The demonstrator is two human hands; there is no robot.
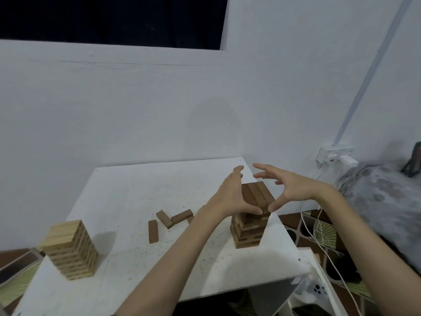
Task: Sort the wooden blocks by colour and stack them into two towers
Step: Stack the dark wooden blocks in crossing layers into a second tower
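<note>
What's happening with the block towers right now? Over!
Both hands, left hand and right hand, squaring the dark tower top. Light tower stands apart. Loose dark blocks waiting. Nothing blocking.

A white speckled worktop point(127, 201) carries a pale tower point(70, 249) at lower left, a dark tower point(249, 226) right of centre, and loose dark blocks point(168, 221) between them.

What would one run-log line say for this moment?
left hand: touching dark-brown wooden block tower | right hand: touching it | pale wooden block tower: apart | loose dark blocks: on table
</note>
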